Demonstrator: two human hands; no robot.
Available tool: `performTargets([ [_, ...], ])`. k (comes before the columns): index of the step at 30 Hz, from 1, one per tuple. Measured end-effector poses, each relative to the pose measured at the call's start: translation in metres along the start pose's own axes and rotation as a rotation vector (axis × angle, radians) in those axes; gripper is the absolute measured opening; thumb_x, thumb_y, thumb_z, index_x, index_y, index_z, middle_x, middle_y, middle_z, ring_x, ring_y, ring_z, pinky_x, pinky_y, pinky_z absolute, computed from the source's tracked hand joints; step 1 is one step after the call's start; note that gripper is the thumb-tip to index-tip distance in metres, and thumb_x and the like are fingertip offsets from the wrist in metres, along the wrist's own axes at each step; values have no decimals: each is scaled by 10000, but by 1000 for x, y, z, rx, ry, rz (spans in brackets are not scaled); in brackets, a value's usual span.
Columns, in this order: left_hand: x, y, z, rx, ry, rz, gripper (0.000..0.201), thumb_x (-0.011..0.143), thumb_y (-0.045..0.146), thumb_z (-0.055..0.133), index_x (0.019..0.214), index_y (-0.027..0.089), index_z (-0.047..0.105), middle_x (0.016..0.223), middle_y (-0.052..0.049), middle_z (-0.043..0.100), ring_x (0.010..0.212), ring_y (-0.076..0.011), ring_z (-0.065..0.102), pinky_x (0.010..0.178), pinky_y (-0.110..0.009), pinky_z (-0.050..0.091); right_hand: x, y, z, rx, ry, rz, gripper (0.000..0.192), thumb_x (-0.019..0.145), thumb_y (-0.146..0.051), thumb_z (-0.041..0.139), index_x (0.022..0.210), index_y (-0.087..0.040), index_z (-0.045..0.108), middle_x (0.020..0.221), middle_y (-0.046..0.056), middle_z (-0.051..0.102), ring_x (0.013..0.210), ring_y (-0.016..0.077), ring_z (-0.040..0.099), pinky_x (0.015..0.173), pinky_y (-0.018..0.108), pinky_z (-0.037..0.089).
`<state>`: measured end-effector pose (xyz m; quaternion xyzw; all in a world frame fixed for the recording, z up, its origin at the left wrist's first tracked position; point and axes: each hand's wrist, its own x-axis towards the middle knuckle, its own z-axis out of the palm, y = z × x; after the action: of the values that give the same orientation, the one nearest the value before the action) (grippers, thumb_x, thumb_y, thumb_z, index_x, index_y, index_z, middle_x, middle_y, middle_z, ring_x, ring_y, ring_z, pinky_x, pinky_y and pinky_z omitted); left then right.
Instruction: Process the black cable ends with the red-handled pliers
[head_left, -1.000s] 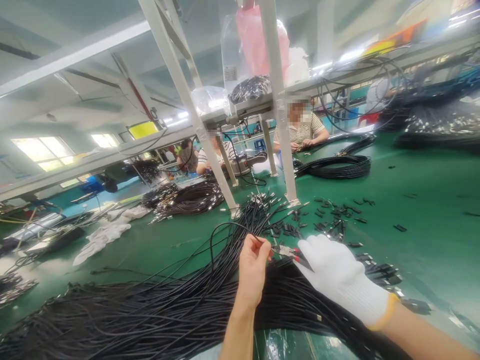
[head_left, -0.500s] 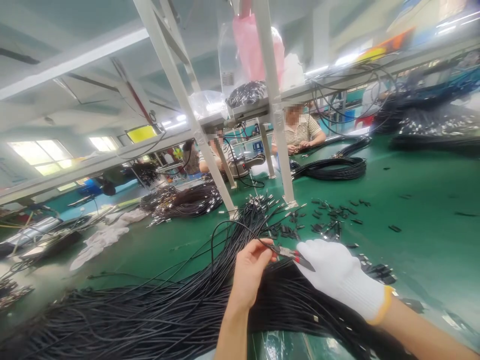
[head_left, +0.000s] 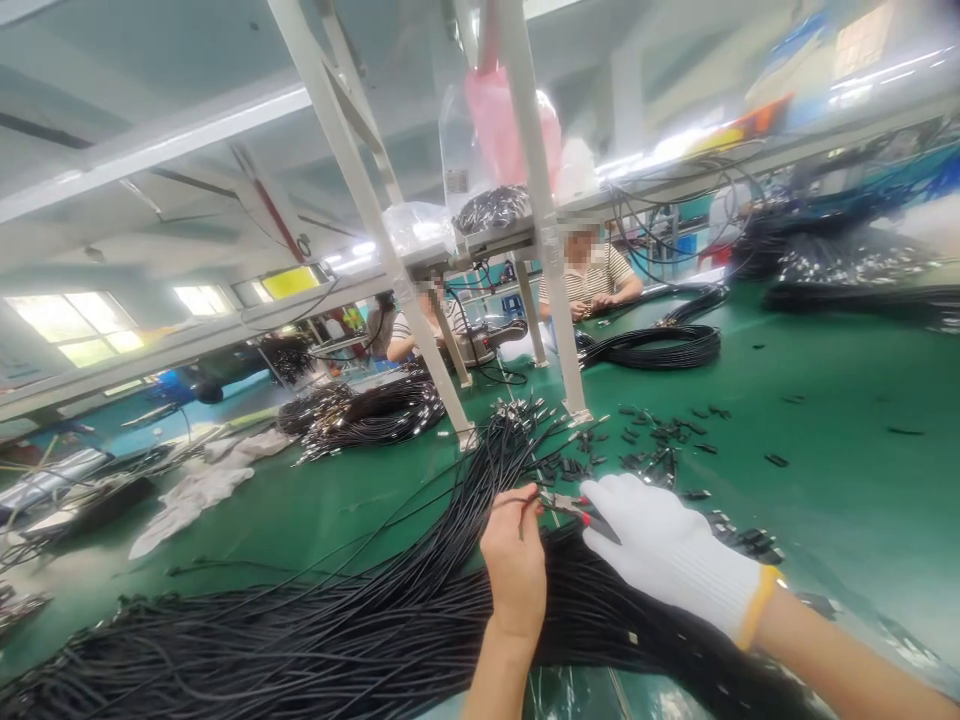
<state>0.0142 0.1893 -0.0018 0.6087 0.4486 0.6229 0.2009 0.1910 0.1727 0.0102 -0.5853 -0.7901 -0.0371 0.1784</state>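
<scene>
My bare left hand [head_left: 514, 560] is closed in a pinch on a black cable [head_left: 510, 500], whose end lies close to the plier jaws. My right hand [head_left: 660, 540], in a white knit glove with a yellow cuff, grips a pair of pliers [head_left: 559, 502] with red-and-black handles. The jaws point left and sit right at my left fingertips; whether they bite on the cable end is too small to tell. Under both hands spreads a large bundle of black cables [head_left: 315, 640], with metal-tipped ends gathered beyond my left hand.
Small black pieces [head_left: 664, 435] lie scattered on the green table [head_left: 840, 400]. White metal posts [head_left: 559, 320] rise from the tabletop and carry a shelf with plastic bags. Coiled cables [head_left: 660, 347] rest farther back. Two people in striped shirts sit across the table. A white cloth [head_left: 199, 500] lies left.
My left hand has turned more upright and shifted slightly right. The cable loop that arched above it is no longer raised there. The plier handles look spread a little wider.
</scene>
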Motion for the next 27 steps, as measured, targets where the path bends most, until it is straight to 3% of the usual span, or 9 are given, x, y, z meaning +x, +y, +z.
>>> performTargets([
  [6, -3, -15, 0, 120, 100, 227, 240, 920, 152, 573, 985, 229, 791, 888, -70, 739, 810, -225, 699, 794, -366, 578, 6, -22, -30, -50, -138, 80, 310, 950, -372, 516, 1169, -198, 649, 1054, 120, 678, 940, 301, 673, 695, 355, 465],
  [13, -1, -29, -1, 275, 147, 403, 269, 936, 98, 537, 1038, 190, 769, 915, -83, 744, 853, -201, 716, 819, -330, 592, 7, -38, -39, -145, -131, 75, 265, 977, -288, 464, 1117, -179, 661, 1046, 134, 675, 956, 302, 653, 687, 348, 417],
  [20, 2, -26, -5, 352, 158, 472, 272, 938, 58, 533, 1039, 173, 758, 884, -72, 746, 809, -175, 725, 786, -274, 593, 9, -43, -36, -200, -97, 67, 252, 992, -267, 425, 1021, -194, 664, 951, 115, 668, 884, 305, 648, 648, 361, 332],
  [27, 4, -30, -8, 360, 159, 449, 274, 936, 73, 541, 1054, 186, 761, 918, -78, 760, 852, -192, 730, 821, -300, 590, 13, -40, -28, -208, -66, 14, 193, 970, -262, 467, 951, -206, 651, 872, 87, 673, 818, 280, 654, 626, 363, 245],
])
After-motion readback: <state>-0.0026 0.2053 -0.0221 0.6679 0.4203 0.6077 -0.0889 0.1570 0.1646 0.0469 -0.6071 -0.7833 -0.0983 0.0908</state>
